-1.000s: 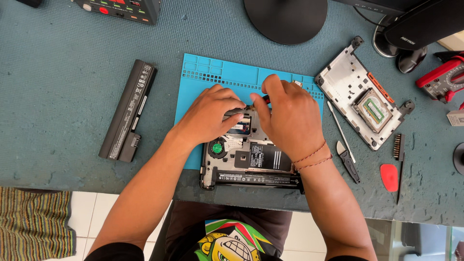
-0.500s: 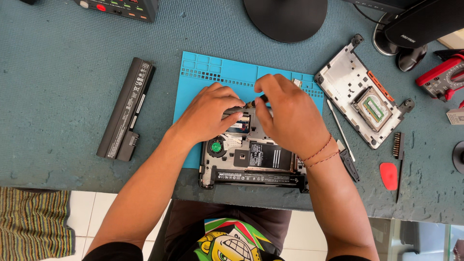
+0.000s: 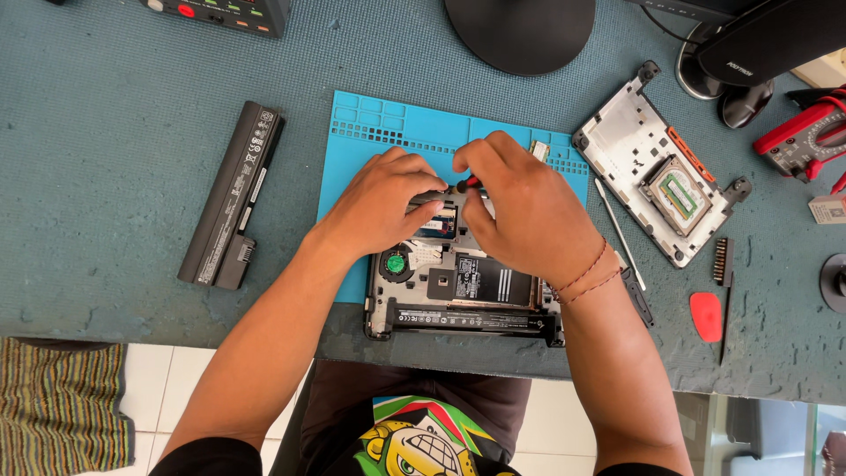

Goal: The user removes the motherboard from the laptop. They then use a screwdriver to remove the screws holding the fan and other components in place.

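Note:
An opened laptop base (image 3: pixel 458 295) lies on a blue work mat (image 3: pixel 388 128) at the near edge of the table, its fan and boards showing. My right hand (image 3: pixel 529 211) is closed on a small screwdriver (image 3: pixel 467 184) with a red and black handle, its tip over the far part of the base. My left hand (image 3: pixel 383 203) rests on the base beside it, fingers curled against the casing right next to the screwdriver. Both hands hide much of the far half of the base.
A long black battery (image 3: pixel 231 194) lies to the left. A grey bottom cover with a memory module (image 3: pixel 661 172) sits to the right, with a thin metal pry tool (image 3: pixel 619 231), a red pick (image 3: pixel 705 316) and a bit holder (image 3: pixel 723 263). A round monitor stand (image 3: pixel 520 31) is behind the mat.
Both hands have shifted slightly away from me over the laptop base, and the screwdriver's red handle now shows between the fingers. The other things have not moved.

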